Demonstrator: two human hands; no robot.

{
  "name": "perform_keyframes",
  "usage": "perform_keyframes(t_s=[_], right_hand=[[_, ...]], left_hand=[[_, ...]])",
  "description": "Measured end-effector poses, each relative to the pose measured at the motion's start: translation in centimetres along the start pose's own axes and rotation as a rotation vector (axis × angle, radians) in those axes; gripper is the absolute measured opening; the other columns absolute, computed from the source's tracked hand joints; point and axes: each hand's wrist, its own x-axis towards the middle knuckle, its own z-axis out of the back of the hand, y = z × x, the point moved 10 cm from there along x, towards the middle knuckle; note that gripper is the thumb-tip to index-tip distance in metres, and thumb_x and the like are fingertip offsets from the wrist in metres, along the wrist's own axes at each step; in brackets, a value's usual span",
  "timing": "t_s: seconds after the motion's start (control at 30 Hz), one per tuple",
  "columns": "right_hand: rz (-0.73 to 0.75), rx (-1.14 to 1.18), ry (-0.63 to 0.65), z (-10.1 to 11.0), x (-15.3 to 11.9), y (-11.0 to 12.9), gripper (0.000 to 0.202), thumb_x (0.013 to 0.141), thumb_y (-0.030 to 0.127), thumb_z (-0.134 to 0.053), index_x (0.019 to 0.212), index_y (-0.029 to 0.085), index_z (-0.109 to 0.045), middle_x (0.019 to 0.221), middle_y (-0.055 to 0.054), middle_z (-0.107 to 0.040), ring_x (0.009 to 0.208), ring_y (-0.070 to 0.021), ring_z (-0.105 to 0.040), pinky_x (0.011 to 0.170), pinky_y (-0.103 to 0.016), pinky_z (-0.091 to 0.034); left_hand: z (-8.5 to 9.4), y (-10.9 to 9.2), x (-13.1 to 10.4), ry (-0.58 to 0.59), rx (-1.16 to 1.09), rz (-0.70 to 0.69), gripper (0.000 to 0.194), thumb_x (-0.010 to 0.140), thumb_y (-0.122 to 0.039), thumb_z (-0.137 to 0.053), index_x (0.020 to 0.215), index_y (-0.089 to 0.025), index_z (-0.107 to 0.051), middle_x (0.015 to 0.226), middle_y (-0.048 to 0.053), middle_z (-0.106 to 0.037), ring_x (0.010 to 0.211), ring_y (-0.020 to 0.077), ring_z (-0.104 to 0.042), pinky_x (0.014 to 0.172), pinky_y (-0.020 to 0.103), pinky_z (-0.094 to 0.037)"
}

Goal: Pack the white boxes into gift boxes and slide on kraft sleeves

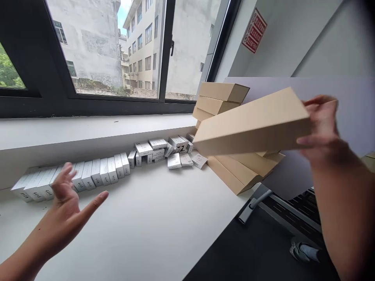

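A long brown cardboard box (252, 121) is held up by its right end in my right hand (325, 125), in front of a pile of similar brown boxes (222, 91). My left hand (67, 199) hovers over the white table (131, 230) with fingers and thumb spread, holding nothing. Behind it stands a row of small white boxes (96, 171) with dark printing. Further right, more white boxes (158, 144) are stacked loosely, and several lie flat near the brown boxes. The held box hides part of the brown pile.
Windows (117, 50) and a white sill (88, 127) run along the back. A red and white sign (254, 30) is on the wall. A grey metal table leg (254, 205) shows below the table's right edge. A person's shoe (300, 249) is on the dark floor.
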Motion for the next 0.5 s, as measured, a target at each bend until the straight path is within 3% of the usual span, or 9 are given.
perform_keyframes(t_s=[0.03,0.07,0.13,0.17,0.27,0.37,0.43,0.5], right_hand=[[0.004,0.102,0.158,-3.8,-2.8,1.2,0.089,0.046,0.071,-0.082,0.115,0.026,-0.049,0.135,-0.015,-0.053,0.119,-0.0315,-0.058,0.074,-0.041,-0.040],[-0.032,0.199,0.317,-7.8,-6.0,1.9,0.093,0.040,0.071,-0.085,0.113,0.028,-0.045,0.137,-0.013,-0.051,0.123,-0.0325,-0.055,0.079,-0.040,-0.043],[-0.184,0.402,0.682,-16.3,-13.6,2.5,0.083,0.056,0.067,-0.081,0.117,0.031,-0.037,0.140,-0.011,-0.045,0.132,-0.0303,-0.049,0.092,-0.041,-0.046],[-0.230,0.518,0.795,-19.4,-16.9,3.0,0.083,0.057,0.070,-0.078,0.117,0.031,-0.035,0.141,-0.010,-0.043,0.135,-0.0303,-0.046,0.098,-0.043,-0.045],[-0.326,0.714,1.016,-26.0,-23.4,2.9,0.085,0.055,0.060,-0.082,0.121,0.030,-0.037,0.148,-0.010,-0.038,0.142,-0.0315,-0.038,0.109,-0.047,-0.040],[-0.538,0.633,0.992,-29.7,-25.8,-0.8,0.084,0.055,0.046,-0.084,0.128,0.029,-0.046,0.149,-0.010,-0.044,0.145,-0.0317,-0.036,0.116,-0.049,-0.033],[-0.690,0.513,0.830,-30.8,-26.3,-3.9,0.077,0.064,0.046,-0.079,0.131,0.027,-0.048,0.151,-0.011,-0.044,0.148,-0.0311,-0.032,0.121,-0.051,-0.024],[-0.776,0.450,0.689,-31.5,-27.0,-5.4,0.069,0.078,0.052,-0.067,0.138,0.027,-0.042,0.155,-0.012,-0.039,0.150,-0.0292,-0.026,0.123,-0.052,-0.016]], left_hand=[[-1.1,-0.4,-0.6,0.111,-0.015,-0.017,0.104,0.081,-0.070,-0.055,0.153,-0.051,0.016,0.171,-0.008,0.007,0.156,0.0324,-0.013,0.118,0.053,-0.037],[-2.5,-0.7,-1.2,0.250,-0.030,-0.042,0.102,0.080,-0.069,-0.058,0.155,-0.053,0.008,0.171,-0.008,-0.002,0.155,0.0333,-0.017,0.117,0.054,-0.038],[-5.0,-1.0,-2.5,0.534,-0.042,-0.098,0.106,0.072,-0.064,-0.070,0.158,-0.053,-0.009,0.170,-0.005,-0.012,0.153,0.0385,-0.020,0.116,0.059,-0.036],[-5.7,-0.9,-2.8,0.616,-0.046,-0.123,0.112,0.065,-0.061,-0.078,0.158,-0.050,-0.016,0.170,-0.002,-0.015,0.153,0.0411,-0.020,0.116,0.061,-0.035],[-6.6,-0.6,-3.1,0.696,-0.106,-0.156,0.123,0.050,-0.048,-0.090,0.157,-0.043,-0.030,0.166,0.006,-0.027,0.149,0.0454,-0.028,0.114,0.059,-0.038],[-6.8,-1.2,-4.7,0.786,-0.203,-0.116,0.111,0.051,-0.044,-0.090,0.152,-0.042,-0.043,0.153,0.006,-0.051,0.137,0.0435,-0.049,0.104,0.049,-0.050],[-6.5,-1.8,-6.6,0.873,-0.200,-0.052,0.099,0.053,-0.045,-0.090,0.145,-0.043,-0.053,0.134,0.005,-0.068,0.121,0.0413,-0.063,0.096,0.046,-0.055],[-6.3,-2.1,-8.1,0.960,-0.123,-0.008,0.086,0.054,-0.047,-0.089,0.136,-0.044,-0.062,0.116,0.005,-0.075,0.109,0.0401,-0.069,0.090,0.046,-0.057]])
